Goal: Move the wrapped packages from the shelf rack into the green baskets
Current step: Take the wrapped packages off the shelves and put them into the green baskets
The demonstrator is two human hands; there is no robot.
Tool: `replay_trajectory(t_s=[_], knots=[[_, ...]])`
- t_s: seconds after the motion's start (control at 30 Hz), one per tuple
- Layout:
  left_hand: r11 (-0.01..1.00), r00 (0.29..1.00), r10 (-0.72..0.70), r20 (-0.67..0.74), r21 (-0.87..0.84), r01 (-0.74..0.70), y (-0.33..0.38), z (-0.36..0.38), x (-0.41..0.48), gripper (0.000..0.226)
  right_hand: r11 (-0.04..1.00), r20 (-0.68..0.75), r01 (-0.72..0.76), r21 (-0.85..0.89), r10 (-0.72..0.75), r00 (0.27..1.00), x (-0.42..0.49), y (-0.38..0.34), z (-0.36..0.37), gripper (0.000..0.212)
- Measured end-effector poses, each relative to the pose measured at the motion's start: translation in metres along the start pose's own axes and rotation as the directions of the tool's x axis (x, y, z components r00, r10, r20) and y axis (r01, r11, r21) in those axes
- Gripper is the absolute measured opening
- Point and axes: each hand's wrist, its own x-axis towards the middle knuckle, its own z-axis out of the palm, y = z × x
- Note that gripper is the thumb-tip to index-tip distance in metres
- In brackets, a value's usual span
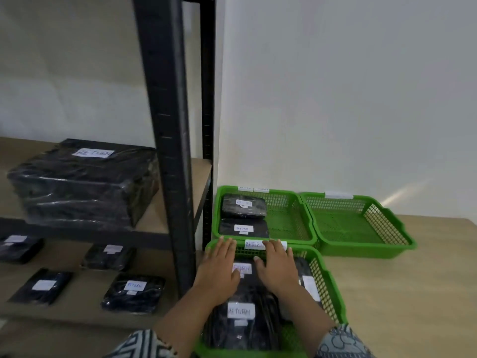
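Both my hands lie flat, palms down, fingers spread, on a black wrapped package (244,273) labelled RETURN in the near green basket (333,288). My left hand (219,266) covers its left side and my right hand (277,268) its right side. Neither hand curls around it. A second package (241,329) lies at the basket's front and a third (308,279) at its right side. The far left basket (291,218) holds two packages (244,206) (244,228). A large wrapped package (82,182) sits on the rack's upper shelf. Several small ones (133,291) lie on the lower shelf.
The rack's black post (170,151) stands just left of my left forearm. An empty green basket (361,223) sits at the far right against the white wall. Light wooden surface (413,293) extends right of the baskets.
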Motion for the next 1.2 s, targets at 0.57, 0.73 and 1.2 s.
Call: replay_trajectory(t_s=[0.57, 0.73, 1.2], knots=[[0.992, 0.990, -0.041, -0.132, 0.116, 0.057, -0.123, -0.064, -0.237, 0.067, 0.982, -0.034, 0.189, -0.009, -0.189, 0.981, -0.188, -0.193, 0.028, 0.060], [0.979, 0.967, -0.143, -0.212, 0.115, 0.170, -0.166, -0.102, -0.269, 0.066, 0.945, -0.065, 0.326, -0.023, -0.327, 0.943, -0.192, -0.255, 0.018, 0.059], [0.911, 0.896, -0.280, -0.345, 0.198, 0.362, -0.310, -0.187, -0.280, 0.064, 0.822, -0.127, 0.564, 0.084, -0.552, 0.824, -0.130, -0.441, 0.018, 0.062]])
